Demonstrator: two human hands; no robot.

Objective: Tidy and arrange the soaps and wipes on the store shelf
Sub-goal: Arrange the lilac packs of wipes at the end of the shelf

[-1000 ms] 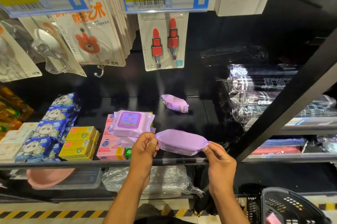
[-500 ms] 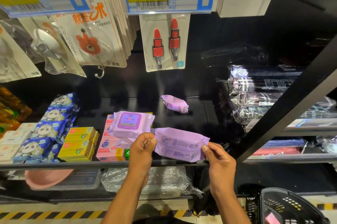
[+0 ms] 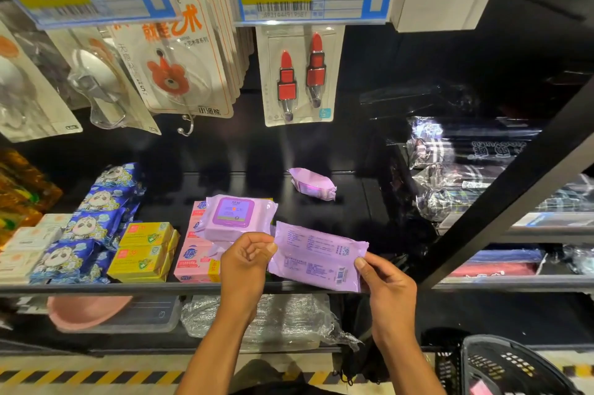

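Now my left hand [image 3: 246,261] pinches the left seam of a purple wipes pack [image 3: 316,258] and my right hand [image 3: 387,288] pinches its lower right corner. Its printed back faces me, just above the front edge of the shelf [image 3: 96,288]. A second pack [image 3: 238,216] lies on the pink soaps [image 3: 193,261], beside the yellow soaps [image 3: 144,250]. A third pack [image 3: 311,184] lies near the shelf's back.

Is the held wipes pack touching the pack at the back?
Apart. The head view shows bare shelf between the held pack and the back pack.
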